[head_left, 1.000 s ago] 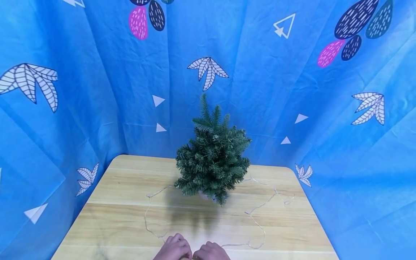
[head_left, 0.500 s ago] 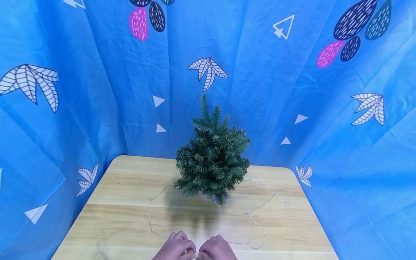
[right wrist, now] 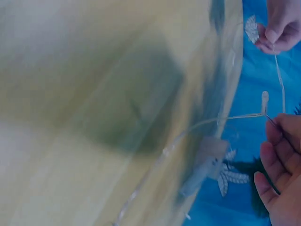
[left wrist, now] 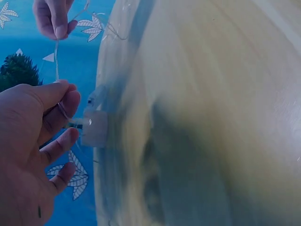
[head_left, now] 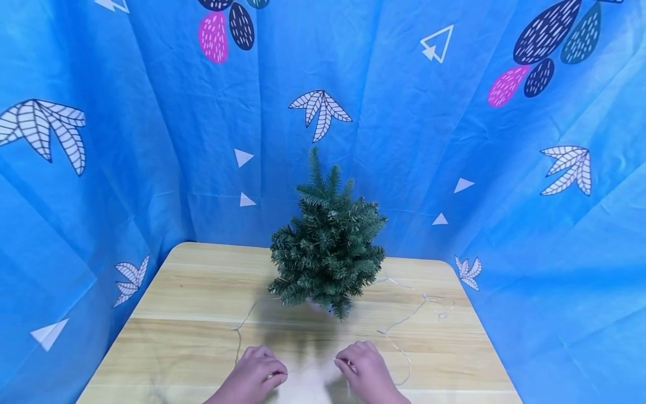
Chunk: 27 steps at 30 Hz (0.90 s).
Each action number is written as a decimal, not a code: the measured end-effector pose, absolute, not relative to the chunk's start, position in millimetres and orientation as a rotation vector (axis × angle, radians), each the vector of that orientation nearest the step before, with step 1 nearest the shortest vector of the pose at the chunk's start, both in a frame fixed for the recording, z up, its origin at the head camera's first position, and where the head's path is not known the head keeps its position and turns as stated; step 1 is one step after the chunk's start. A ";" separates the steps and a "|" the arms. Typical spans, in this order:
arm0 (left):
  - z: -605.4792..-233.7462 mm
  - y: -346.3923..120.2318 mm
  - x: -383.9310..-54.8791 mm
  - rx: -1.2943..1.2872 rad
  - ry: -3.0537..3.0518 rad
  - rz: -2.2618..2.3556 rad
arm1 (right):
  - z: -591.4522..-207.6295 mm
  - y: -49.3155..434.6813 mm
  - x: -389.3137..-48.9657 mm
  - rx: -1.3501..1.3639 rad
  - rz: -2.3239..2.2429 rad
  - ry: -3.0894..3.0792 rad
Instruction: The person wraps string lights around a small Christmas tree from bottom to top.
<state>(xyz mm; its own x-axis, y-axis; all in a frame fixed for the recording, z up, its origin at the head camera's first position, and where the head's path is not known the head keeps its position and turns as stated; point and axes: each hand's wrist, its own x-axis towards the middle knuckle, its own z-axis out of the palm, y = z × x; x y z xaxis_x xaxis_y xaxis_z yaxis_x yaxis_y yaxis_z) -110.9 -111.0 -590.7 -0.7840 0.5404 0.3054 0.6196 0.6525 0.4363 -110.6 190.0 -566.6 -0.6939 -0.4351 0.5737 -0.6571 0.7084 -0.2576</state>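
Note:
My left hand (head_left: 254, 373) and right hand (head_left: 365, 370) are apart over the near part of the table, in front of a small artificial Christmas tree (head_left: 328, 247). Both pinch a thin, clear string-light wire between thumb and forefinger. In the left wrist view a stretch of the wire (left wrist: 57, 61) runs fairly straight between the two hands. A small clear bulb (right wrist: 265, 101) stands up from it by my right fingertips in the right wrist view. From there another length curves away over the wood. The remaining left fingers are loosely bent.
The wire lies in loops on the wooden table (head_left: 202, 280), left and right of the tree, with a small tangle (head_left: 441, 311) at the right. The tree has a pale base (left wrist: 95, 128). A blue patterned cloth (head_left: 404, 140) encloses the back and sides.
My hands were close together at the front; now they have parted sideways and moved slightly forward, with wire between them. The left loop of wire has shifted on the table.

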 end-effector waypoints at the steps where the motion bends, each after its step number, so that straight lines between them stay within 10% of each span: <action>1: -588.9 -112.1 -111.3 -0.955 -2.727 -0.799 | -564.4 192.2 -111.9 0.833 0.625 -2.419; 27: -537.7 -145.5 -122.0 -0.743 -2.620 -0.709 | -481.2 261.0 -134.6 0.546 0.658 -2.256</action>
